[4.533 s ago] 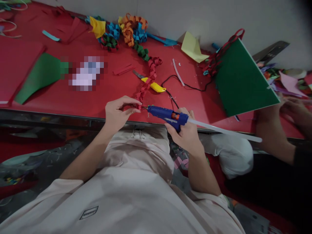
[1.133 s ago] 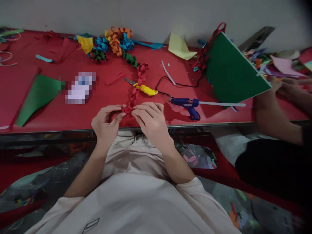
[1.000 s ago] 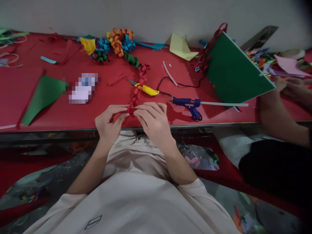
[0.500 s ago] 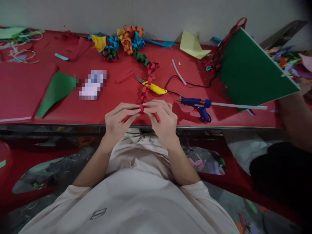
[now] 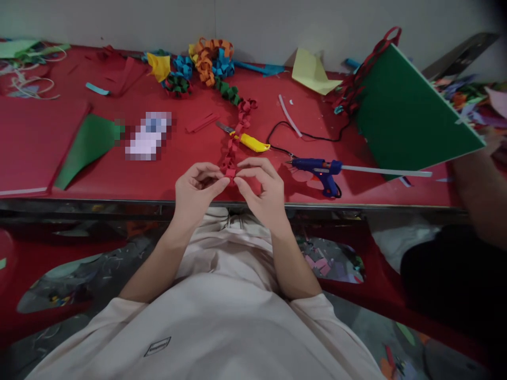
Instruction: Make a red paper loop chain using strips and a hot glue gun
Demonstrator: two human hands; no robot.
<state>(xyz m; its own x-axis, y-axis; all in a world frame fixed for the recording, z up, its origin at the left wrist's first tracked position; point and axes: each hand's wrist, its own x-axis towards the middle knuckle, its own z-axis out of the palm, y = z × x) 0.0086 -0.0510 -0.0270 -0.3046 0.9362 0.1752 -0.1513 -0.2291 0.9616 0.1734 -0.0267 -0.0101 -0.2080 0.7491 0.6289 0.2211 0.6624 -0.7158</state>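
Near the table's front edge, my left hand (image 5: 201, 184) and my right hand (image 5: 262, 182) pinch the end link of a paper chain (image 5: 243, 125) from both sides. The chain's near links are red; farther off it turns green, then orange and blue. A utility knife (image 5: 254, 143) with a yellow handle lies under the red links, blade to the left. To the right of my right hand, a blue glue gun (image 5: 317, 168) rests on its side, with a long glue stick (image 5: 386, 171) out of its back and a small red light showing.
The red table (image 5: 174, 182) also bears a blurred-out phone-like thing (image 5: 149, 136), green paper (image 5: 87, 145), red strips (image 5: 202, 122), yellow paper (image 5: 312, 71) and a loose glue stick (image 5: 290, 116). A green board (image 5: 415, 113) leans at the right, beside another person's arm (image 5: 481, 184).
Both hands have shifted slightly on the red end link, my left thumb now beneath it and its fingers more curled. The link shows more openly between them.
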